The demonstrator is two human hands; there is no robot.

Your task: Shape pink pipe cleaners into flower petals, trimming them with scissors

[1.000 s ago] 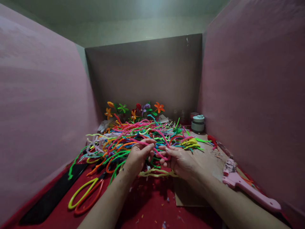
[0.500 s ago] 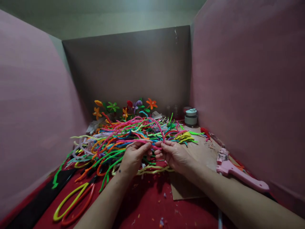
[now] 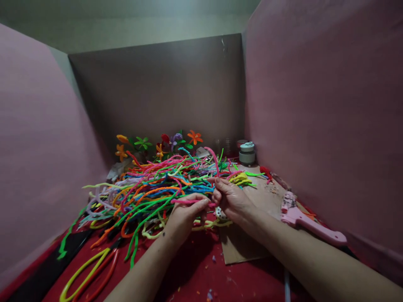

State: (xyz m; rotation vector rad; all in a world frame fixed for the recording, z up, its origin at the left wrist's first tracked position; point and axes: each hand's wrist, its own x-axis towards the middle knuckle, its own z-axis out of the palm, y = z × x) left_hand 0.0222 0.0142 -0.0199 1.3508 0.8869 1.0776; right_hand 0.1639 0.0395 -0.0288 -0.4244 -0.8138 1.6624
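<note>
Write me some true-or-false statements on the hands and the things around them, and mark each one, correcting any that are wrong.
1. The left hand holds a pink strand. True.
2. The right hand holds a blue cup. False: it holds a pink strand, which rises in a curve above the hand.
3. Artificial flowers show behind the pile of coloured strands. True.
4. The lidded container at the back lies on its side. False: it stands upright.
5. A tool with yellow and red handles lies to the left of the left forearm. True.
6. The pink tool also lies on the left. False: it lies on the right, by the right forearm.
</note>
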